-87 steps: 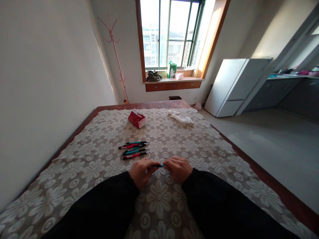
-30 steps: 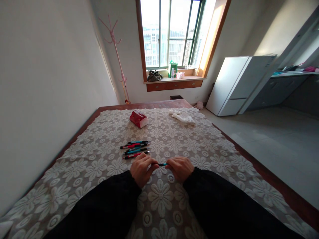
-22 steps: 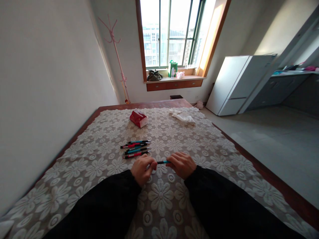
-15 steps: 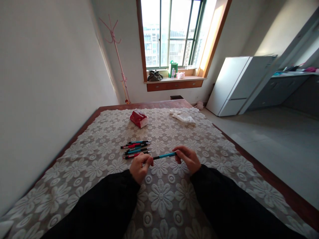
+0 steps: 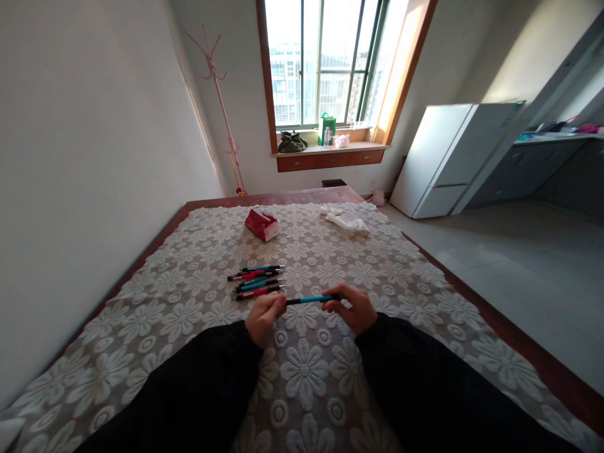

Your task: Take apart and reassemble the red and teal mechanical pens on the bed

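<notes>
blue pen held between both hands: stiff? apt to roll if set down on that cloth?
Probably stiff: the blue pen spans left hand to right hand without sagging. Slim and round, so apt to roll, though the lace cloth likely checks it.

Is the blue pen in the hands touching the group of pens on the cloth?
Apart. The head view shows the blue pen held above the cloth, nearer than the pens.
</notes>
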